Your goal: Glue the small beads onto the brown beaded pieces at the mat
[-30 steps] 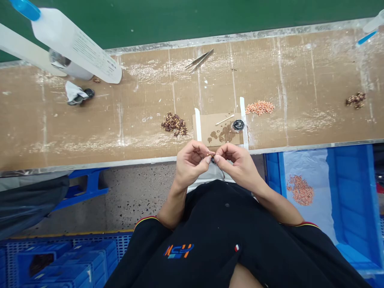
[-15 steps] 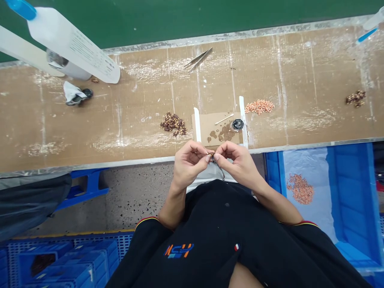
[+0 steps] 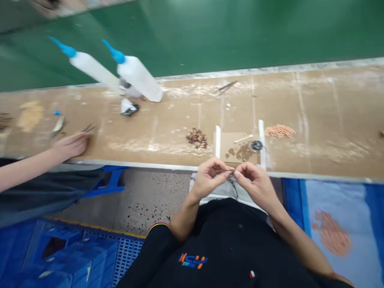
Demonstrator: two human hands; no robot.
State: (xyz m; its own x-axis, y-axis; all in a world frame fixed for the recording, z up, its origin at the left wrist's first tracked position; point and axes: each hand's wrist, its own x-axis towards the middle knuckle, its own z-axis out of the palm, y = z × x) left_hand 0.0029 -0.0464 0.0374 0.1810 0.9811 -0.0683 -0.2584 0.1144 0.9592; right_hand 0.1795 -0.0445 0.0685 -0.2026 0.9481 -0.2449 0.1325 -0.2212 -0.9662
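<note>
A: What are the two hands doing?

B: The left hand [image 3: 210, 178] and the right hand [image 3: 253, 180] meet fingertip to fingertip just in front of the bench [image 3: 315, 140] edge, above the person's lap. Both are pinched narrow on one small brownish part [image 3: 230, 171] held between them.

A: Which way does the part lie?

B: It is tiny and blurred. As far as it shows, its long axis runs left to right, from one hand's fingertips to the other's, roughly along the bench edge. I cannot tell which end is which.

A: Anything else in the grip?

B: A thin dark tool [image 3: 233, 186] hangs down from the right hand's fingers, its free end pointing toward the body.

A: And on the bench?

B: Straight beyond the hands lies a cardboard pad [image 3: 231, 141] with brown stains, a small dark round pot [image 3: 256, 145] at its right side. To its left sits a pile of dark brown parts [image 3: 197, 137]; to its right, a pile of orange parts [image 3: 279, 131]. Two white squeeze bottles [image 3: 139, 78] with blue nozzles stand tilted further left. Another person's hand [image 3: 70, 146] rests on the bench edge at far left.
</note>
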